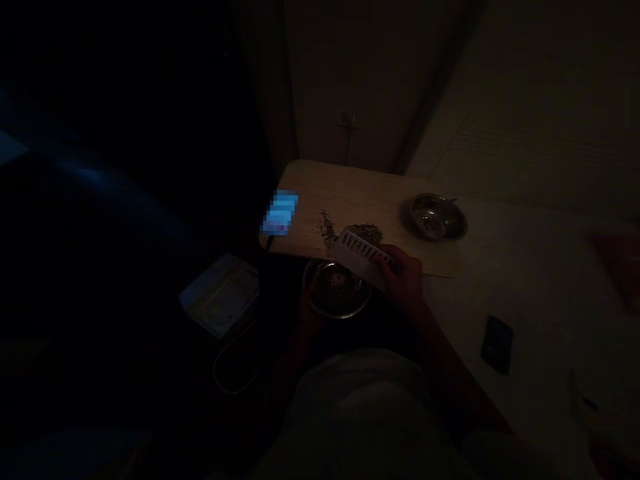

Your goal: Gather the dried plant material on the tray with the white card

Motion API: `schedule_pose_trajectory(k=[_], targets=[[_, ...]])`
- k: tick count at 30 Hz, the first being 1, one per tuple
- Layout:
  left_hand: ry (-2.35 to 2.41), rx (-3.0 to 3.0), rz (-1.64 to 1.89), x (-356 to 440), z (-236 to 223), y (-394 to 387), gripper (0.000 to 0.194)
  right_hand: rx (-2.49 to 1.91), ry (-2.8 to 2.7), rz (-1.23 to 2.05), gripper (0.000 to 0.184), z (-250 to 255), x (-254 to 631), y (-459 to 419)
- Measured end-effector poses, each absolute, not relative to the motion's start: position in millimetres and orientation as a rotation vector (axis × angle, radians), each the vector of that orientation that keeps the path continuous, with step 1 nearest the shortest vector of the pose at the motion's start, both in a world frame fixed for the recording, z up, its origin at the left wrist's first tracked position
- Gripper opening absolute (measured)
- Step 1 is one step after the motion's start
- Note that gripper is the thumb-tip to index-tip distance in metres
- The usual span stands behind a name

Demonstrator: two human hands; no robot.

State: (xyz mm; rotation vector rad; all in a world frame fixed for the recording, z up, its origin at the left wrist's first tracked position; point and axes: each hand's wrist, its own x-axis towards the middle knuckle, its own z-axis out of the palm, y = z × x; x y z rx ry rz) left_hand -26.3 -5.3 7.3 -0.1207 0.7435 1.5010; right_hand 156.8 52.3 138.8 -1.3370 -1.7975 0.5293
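Note:
The room is very dim. My right hand is closed on a flat white slotted plastic piece, with a row of openings along its upper side. It is tilted at the table's near edge, beside a pile of small dark grains. Looser grains lie scattered to the left of the pile. Below the edge, my left hand grips the left rim of a metal bowl. Something dark with pale bits sits inside this bowl, too dim to identify.
A second metal bowl stands at the right end of the wooden table. A lit, blurred screen is at its left end. A dark phone lies on the pale surface at right. A pale box-like object is at left.

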Motion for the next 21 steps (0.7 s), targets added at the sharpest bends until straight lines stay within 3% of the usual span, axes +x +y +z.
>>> schedule_pose_trajectory(k=[21], targets=[[0.825,-0.149,1.541,-26.7,7.9,-5.4,0.023,-1.415,-1.685,0.406,0.023,137.6,161.1,65.5]])
